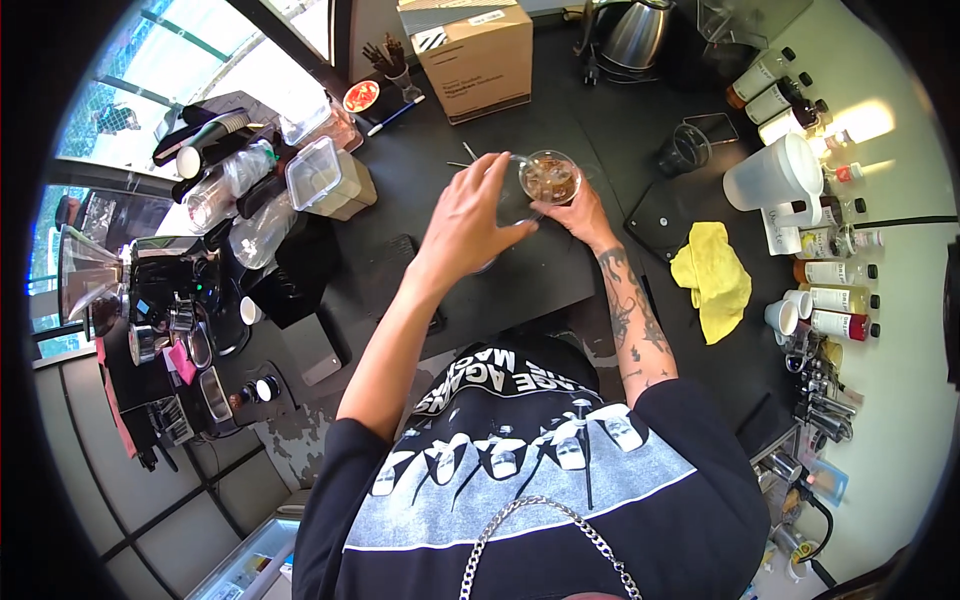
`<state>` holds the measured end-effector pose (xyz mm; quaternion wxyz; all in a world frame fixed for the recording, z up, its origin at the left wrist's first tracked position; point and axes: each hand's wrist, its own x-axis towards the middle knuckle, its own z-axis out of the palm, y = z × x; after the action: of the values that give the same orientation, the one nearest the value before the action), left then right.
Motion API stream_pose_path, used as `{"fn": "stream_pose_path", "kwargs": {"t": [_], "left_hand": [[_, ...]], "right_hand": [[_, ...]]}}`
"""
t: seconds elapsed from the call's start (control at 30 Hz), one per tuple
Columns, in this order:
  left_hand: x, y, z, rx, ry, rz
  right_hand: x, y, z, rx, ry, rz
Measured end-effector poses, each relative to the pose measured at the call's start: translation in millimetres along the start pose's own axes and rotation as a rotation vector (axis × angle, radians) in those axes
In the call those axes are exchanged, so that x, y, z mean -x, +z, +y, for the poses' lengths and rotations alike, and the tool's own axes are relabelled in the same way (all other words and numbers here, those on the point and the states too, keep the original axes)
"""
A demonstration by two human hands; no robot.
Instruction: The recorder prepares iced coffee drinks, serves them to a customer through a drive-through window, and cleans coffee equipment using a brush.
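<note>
A clear cup (550, 178) of brown drink, with what looks like ice in it, is held above the dark counter (545, 265). My right hand (582, 214) wraps round its lower right side. Left of the cup, my left hand (468, 220) is curved with thumb and fingers apart. A faint transparent curved edge shows between that thumb and the fingers; what it belongs to is hard to make out. Beyond the left fingertips lies a thin metal stick (469, 151). Partly under my left forearm is a dark flat object (402, 258).
A cardboard box (480, 70) and an electric kettle (635, 38) stand at the back. At left are a lidded clear container (330, 180) and a coffee grinder (92, 270). A yellow cloth (712, 280), a white jug (775, 178) and several bottles (840, 299) occupy the right.
</note>
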<state>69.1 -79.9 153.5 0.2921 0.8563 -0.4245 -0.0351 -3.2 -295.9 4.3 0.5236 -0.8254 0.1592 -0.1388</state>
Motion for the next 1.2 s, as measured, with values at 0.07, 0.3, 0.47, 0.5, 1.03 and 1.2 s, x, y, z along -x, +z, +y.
{"fn": "stream_pose_path", "kwargs": {"t": [0.07,0.3,0.47,0.5,1.03,1.2], "left_hand": [[-20,33,4,-0.011,0.017,-0.035],[-19,82,34,-0.020,-0.089,-0.232],[5,92,42,0.065,-0.140,-0.165],[8,92,42,0.064,-0.157,-0.165],[40,108,61,0.297,-0.295,-0.038],[63,144,76,0.185,-0.480,0.165]], "right_hand": [[7,-1,9,-0.004,-0.029,0.013],[50,-10,21,-0.026,-0.018,-0.086],[80,-23,32,0.007,-0.057,-0.137],[83,-29,31,0.001,-0.056,-0.154],[62,-63,2,-0.244,0.123,-0.148],[86,-55,-6,-0.252,0.233,-0.033]]}}
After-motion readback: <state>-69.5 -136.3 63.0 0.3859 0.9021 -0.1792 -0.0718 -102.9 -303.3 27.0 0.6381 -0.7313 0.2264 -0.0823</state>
